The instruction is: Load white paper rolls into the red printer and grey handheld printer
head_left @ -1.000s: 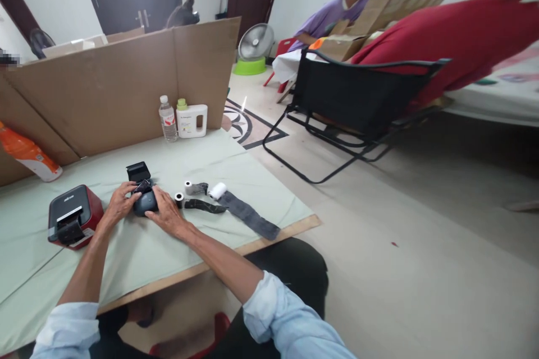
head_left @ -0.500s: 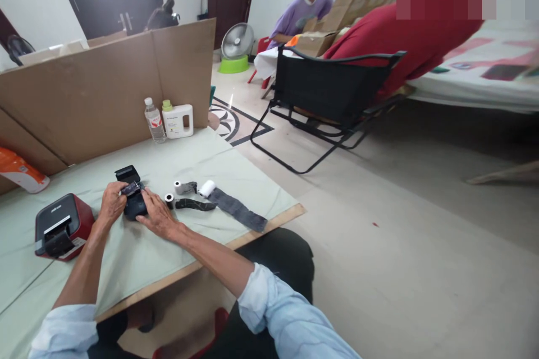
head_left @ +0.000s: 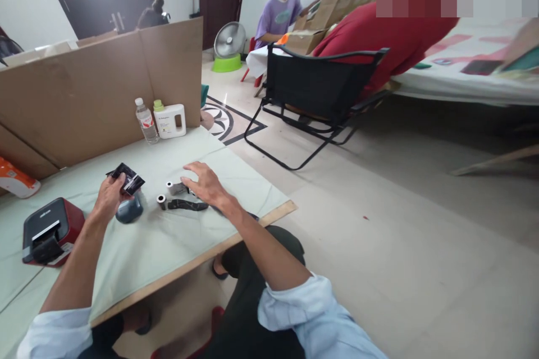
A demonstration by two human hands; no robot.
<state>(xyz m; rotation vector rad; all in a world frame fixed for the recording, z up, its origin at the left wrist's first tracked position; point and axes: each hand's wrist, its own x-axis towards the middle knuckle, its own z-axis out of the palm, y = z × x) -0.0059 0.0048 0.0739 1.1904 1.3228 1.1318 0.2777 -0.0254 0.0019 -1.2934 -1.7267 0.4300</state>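
Observation:
In the head view my left hand [head_left: 110,193] is closed on a dark, flat, shiny piece [head_left: 133,183], possibly film or paper. It is over a small dark rounded device [head_left: 129,210] on the table. My right hand [head_left: 205,182] is raised with its fingers apart and holds nothing. Close beneath it lie a small roll [head_left: 169,186] with a dark tail and another small roll [head_left: 161,202] beside a dark strip [head_left: 187,205]. The white roll with a long dark strip is mostly hidden by the right hand and forearm. A red and black printer-like box [head_left: 53,230] stands left of my left arm.
A water bottle [head_left: 147,122] and a white jug [head_left: 170,121] stand before a cardboard partition [head_left: 96,84]. An orange and white package [head_left: 17,179] lies at the left. Beyond the table's wooden edge [head_left: 278,213] are a black folding chair [head_left: 311,84], a fan [head_left: 229,42] and other people.
My right hand has left the dark device and moved right, over the rolls, opening. The dark piece in my left hand now stands clear above the device. The view has shifted slightly right.

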